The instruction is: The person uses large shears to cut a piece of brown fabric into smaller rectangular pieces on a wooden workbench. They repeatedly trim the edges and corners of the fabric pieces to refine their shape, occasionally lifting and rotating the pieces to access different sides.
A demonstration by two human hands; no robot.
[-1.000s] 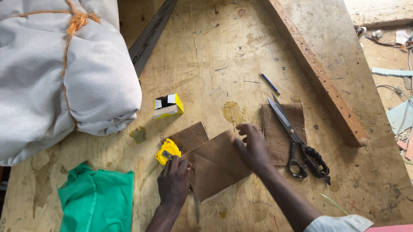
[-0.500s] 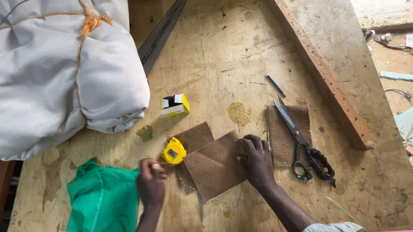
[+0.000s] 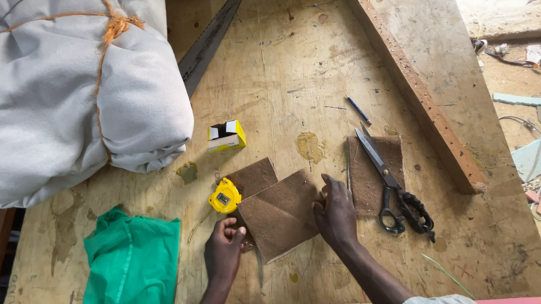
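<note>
a square of brown board [image 3: 282, 214] lies flat near the front edge of a plywood workbench [image 3: 286, 67], turned like a diamond with one corner at 12 o'clock and its longer diagonal running from 10 o'clock to 4 o'clock; its lower left edge is partly hidden by the left hand [image 3: 223, 253]. the right hand [image 3: 336, 214] presses on the board's 3 o'clock corner, fingers bunched together and bent, clamped on nothing. the left hand rests at the 8 o'clock edge, thumb and fingers slightly apart; whether they pinch the board's edge cannot be told. both forearms are cut off by the bottom of the frame. a second brown piece [image 3: 254, 177] pokes out from under the board at 11 o'clock, mostly covered. a yellow tape measure [image 3: 225, 196] sits touching it at 9 o'clock. at 3 o'clock, just beyond the right hand, black-handled scissors [image 3: 391, 181] lie on a third brown piece [image 3: 373, 175], blades pointing to 11 o'clock. a blue pencil [image 3: 358, 109] lies at 1 o'clock, and a small yellow box [image 3: 227, 135] stands at 11 o'clock. a hand saw [image 3: 210, 40] runs off the top edge, its handle out of view. a grey bundle tied with orange cord [image 3: 73, 82] fills the 10 o'clock corner, cropped by the frame. green cloth [image 3: 133, 263] lies at 8 o'clock.
</note>
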